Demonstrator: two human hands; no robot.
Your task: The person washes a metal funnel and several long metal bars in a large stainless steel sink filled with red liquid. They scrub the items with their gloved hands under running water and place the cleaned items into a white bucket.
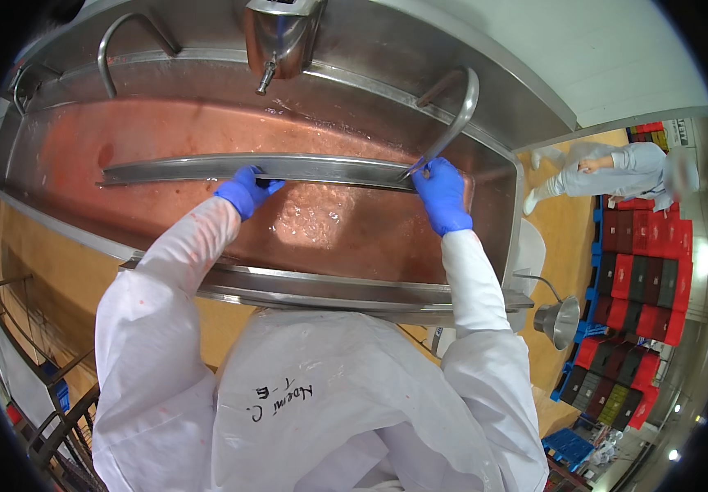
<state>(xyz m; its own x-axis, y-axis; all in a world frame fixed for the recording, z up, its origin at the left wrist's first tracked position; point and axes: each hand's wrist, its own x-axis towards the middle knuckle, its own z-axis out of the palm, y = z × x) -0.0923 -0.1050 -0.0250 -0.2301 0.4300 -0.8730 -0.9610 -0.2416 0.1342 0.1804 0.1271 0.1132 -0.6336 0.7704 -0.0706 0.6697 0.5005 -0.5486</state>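
A long stainless steel channel lies lengthwise across a steel trough of reddish, cloudy liquid. My left hand, in a blue glove, grips the channel's near edge around its middle. At the right end, my right hand, also gloved in blue, has its fingers closed on the channel. The lower end of a bent steel pipe comes down beside the right fingers; whether they touch it I cannot tell. The liquid bubbles below the channel, between my hands.
A steel housing with a nozzle and another bent pipe stand along the back wall. A second steel channel rests along the front rim. A metal funnel-shaped vessel is at right, before stacked crates and a person in white.
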